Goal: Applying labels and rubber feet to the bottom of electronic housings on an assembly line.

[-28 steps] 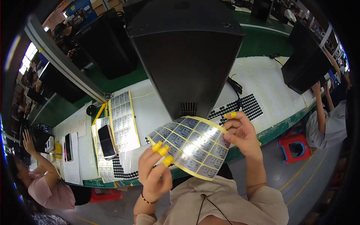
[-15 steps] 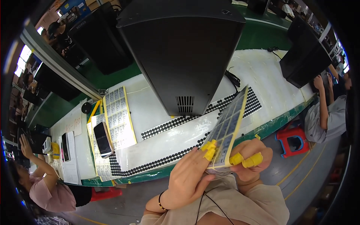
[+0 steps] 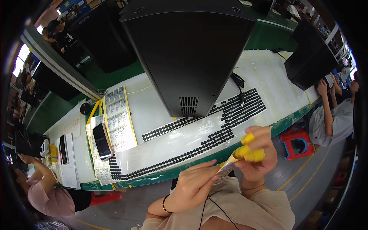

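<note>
In front of my body, my left hand [image 3: 193, 186] has its fingers and thumb closed on a sheet of printed labels [image 3: 225, 171], which I see nearly edge-on. My right hand [image 3: 258, 157] is at the sheet's upper right corner, its fingers curled together and wearing yellow finger covers [image 3: 253, 155]. Its thumb sits against the yellow-edged backing; whether a single label is between the fingers is hidden. Beyond my hands, a tall black cabinet [image 3: 188, 61] with a slotted vent stands on the white-covered table. Strips of round black pads [image 3: 245, 109] lie at its foot.
More label sheets [image 3: 115, 111] and a phone [image 3: 102, 142] lie on the left of the table [image 3: 153, 157]. A cable [image 3: 238, 82] rests beside the cabinet. People work at both sides, near a red stool [image 3: 295, 145] on the right and another black cabinet [image 3: 310, 57].
The label sheet has dropped from standing upright to lying low and edge-on, uncovering the black pads behind it. My right hand has risen slightly. The person at left has lowered a hand.
</note>
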A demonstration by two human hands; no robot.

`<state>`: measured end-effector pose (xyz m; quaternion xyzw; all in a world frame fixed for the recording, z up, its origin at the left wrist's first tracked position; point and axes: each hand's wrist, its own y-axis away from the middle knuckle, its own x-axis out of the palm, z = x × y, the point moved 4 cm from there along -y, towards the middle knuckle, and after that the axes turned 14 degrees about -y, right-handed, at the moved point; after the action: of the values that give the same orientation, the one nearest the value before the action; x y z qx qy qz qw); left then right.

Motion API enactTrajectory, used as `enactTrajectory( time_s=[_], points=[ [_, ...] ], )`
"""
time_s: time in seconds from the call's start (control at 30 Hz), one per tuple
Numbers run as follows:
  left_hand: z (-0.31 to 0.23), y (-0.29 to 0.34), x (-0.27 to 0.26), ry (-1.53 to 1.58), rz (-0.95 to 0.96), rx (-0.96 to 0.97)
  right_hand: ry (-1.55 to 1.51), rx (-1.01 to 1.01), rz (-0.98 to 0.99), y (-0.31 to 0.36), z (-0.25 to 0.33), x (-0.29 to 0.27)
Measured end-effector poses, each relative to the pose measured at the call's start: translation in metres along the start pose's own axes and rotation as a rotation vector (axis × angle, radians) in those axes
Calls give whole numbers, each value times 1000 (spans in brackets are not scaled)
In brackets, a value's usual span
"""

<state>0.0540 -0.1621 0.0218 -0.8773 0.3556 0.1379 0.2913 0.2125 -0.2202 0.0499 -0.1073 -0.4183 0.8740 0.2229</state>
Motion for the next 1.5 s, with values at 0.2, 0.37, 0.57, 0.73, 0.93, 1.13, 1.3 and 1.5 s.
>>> enactTrajectory(
  time_s=[0.2, 0.37, 0.57, 0.73, 0.93, 1.13, 1.3, 1.5],
  points=[
    [6, 3, -3, -109, 72, -62, -329, 522, 90, -1, -22, 3],
    [6, 0, -2, -144, 123, -51, -297, 541, 285, 0, -33, 1],
    [13, 3, 1, -127, 106, -98, -291, 505, 239, 5, -39, 3],
    [21, 11, 0, -79, 66, -269, -338, 526, 2, 12, -48, -4],
    [23, 10, -2, -77, 15, -191, -368, 522, -144, 17, -52, -7],
    [30, 14, -1, -62, -5, -264, -374, 561, -141, 19, -53, -5],
    [27, 11, -6, -68, 10, -282, -358, 484, -64, 16, -50, -6],
    [27, 13, -11, -17, -43, -337, -270, 408, 19, 19, -52, -7]
  ],
)
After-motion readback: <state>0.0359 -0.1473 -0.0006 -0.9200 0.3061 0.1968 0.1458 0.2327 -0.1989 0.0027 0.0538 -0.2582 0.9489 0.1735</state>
